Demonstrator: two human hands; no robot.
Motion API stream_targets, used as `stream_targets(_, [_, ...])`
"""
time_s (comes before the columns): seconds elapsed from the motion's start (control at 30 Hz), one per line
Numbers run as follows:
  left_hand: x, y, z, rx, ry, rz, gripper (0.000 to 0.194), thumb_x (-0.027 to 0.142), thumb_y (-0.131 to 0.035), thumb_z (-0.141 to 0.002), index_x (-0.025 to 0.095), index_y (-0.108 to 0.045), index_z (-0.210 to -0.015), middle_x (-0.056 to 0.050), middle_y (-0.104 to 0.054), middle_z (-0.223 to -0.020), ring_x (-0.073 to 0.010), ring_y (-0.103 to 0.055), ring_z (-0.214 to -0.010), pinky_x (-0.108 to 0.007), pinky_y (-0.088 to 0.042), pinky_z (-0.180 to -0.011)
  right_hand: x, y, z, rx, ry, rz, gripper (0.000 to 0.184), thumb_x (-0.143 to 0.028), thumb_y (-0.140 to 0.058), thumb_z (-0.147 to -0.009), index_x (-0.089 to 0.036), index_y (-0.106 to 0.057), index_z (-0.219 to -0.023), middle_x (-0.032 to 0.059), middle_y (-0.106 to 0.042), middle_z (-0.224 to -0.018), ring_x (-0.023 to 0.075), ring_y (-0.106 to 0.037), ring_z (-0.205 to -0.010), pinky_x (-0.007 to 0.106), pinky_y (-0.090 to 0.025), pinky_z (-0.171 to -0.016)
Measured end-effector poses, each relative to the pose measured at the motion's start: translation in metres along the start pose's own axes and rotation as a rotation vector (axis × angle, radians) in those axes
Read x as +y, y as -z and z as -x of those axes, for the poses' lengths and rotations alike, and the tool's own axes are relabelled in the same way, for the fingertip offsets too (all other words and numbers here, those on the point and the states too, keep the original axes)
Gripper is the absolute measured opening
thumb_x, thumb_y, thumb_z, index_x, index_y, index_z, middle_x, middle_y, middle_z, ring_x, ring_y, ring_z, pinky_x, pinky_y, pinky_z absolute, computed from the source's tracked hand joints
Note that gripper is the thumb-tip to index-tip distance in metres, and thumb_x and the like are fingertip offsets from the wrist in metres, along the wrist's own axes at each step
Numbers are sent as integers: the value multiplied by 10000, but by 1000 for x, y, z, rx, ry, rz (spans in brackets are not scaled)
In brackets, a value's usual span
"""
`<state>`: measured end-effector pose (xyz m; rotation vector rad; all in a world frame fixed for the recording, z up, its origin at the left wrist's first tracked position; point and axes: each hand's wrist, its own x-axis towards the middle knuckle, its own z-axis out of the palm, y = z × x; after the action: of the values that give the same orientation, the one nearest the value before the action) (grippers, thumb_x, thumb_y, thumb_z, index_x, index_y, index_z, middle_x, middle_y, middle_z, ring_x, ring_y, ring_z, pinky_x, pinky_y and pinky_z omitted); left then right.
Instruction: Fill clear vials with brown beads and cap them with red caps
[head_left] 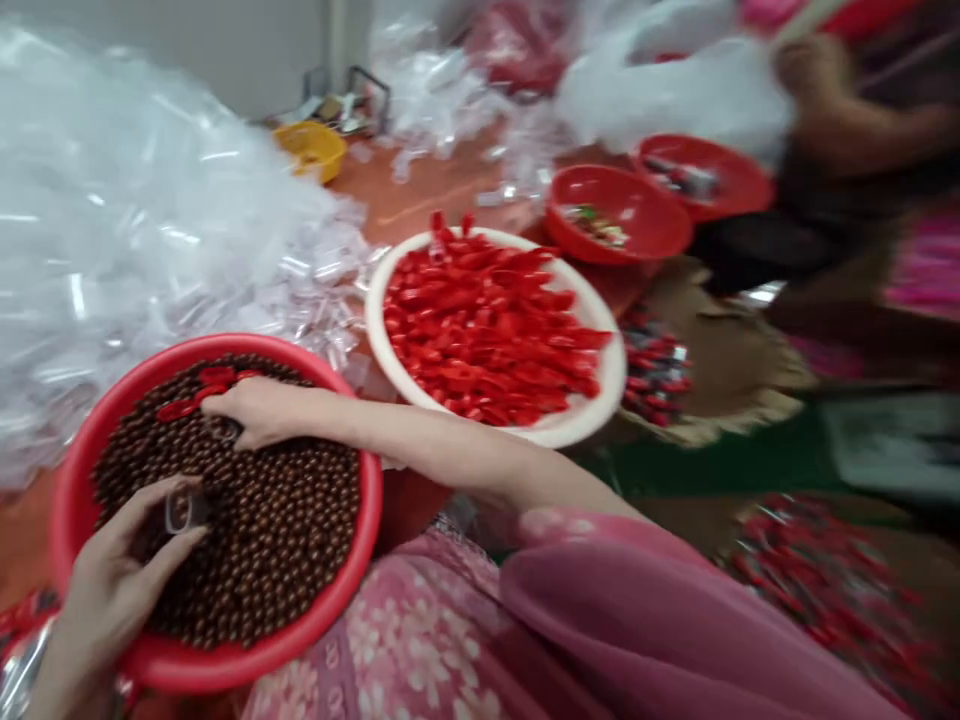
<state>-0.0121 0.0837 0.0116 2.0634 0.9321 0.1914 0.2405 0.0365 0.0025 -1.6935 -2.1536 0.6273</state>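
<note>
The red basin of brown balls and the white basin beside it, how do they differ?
The red basin has a red rim; the white basin has an off-white one.
The red basin holds small, round brown balls; the white basin holds elongated red pieces.
The left hand and right hand are at the red basin; neither is at the white basin.
Both are wide, open and rounded.

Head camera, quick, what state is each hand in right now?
Left hand: closed on a small clear plastic piece.
Right hand: curled at some red plastic pieces; whether its grip holds them cannot be told.
</note>
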Motion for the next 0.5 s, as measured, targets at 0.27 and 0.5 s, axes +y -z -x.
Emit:
stream_targets(0.27, [23,-12,17,47,110,318,448,411,-735,-749,177,-588,-1102,-105,-685,-1173,-234,-654,-1072,-383,-507,-994,-6,11,14,-86,-43,-24,338,-210,-663,-802,-101,-593,-1114,124,-692,-1017,221,-616,-870,299,-426,-755])
stream_targets(0.5, [24,-21,27,80,76,385,374,356,-696,-806,177,-564,-1107,-101,-672,-1179,-210,-643,-1067,-357,-500,-973,3,41,43,89,-183,-149,286,-162,-437,-941,-145,-626,-1155,72,-704,-1072,176,-644,-950,300,-451,-867])
